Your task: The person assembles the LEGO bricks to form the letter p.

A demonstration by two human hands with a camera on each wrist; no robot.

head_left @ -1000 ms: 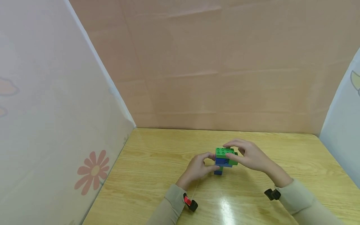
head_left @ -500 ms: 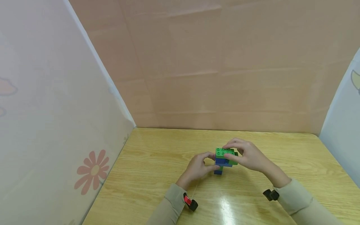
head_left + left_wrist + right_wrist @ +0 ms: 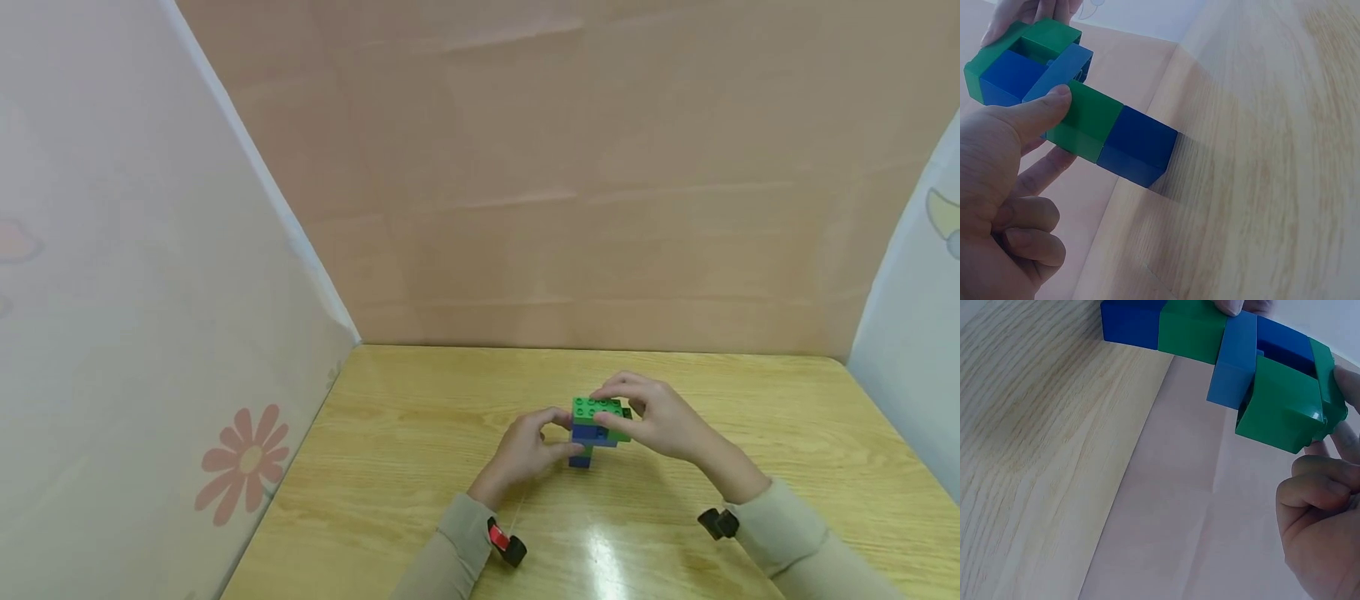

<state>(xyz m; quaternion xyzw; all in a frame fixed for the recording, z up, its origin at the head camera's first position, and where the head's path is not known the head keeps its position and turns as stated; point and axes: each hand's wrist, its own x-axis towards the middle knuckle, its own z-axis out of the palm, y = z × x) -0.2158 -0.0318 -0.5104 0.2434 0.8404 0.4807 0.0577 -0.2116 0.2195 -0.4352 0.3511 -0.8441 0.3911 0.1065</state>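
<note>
A stack of toy building bricks stands upright on the wooden table, with a dark blue brick (image 3: pixel 1138 144) at its foot. Above that come a green brick (image 3: pixel 1088 119), a wider light blue brick (image 3: pixel 1234 359) and a blue brick (image 3: pixel 1009 76). A studded green brick (image 3: pixel 587 409) forms the top, and another green brick (image 3: pixel 1280 403) sits at the right side beneath it. My left hand (image 3: pixel 522 450) pinches the stack from the left between thumb and index finger. From the right, my right hand (image 3: pixel 663 421) holds the top green brick between thumb and fingers.
The wooden table (image 3: pixel 420 467) extends around the stack. Behind it rises a creased brownish backdrop (image 3: pixel 480 267). Pale sheets stand at both sides, the left sheet (image 3: pixel 150 333) printed with a red flower. Each wrist carries a small black device.
My right hand has shifted slightly left along the top of the stack. My left hand keeps its grip, and the head view has moved a little.
</note>
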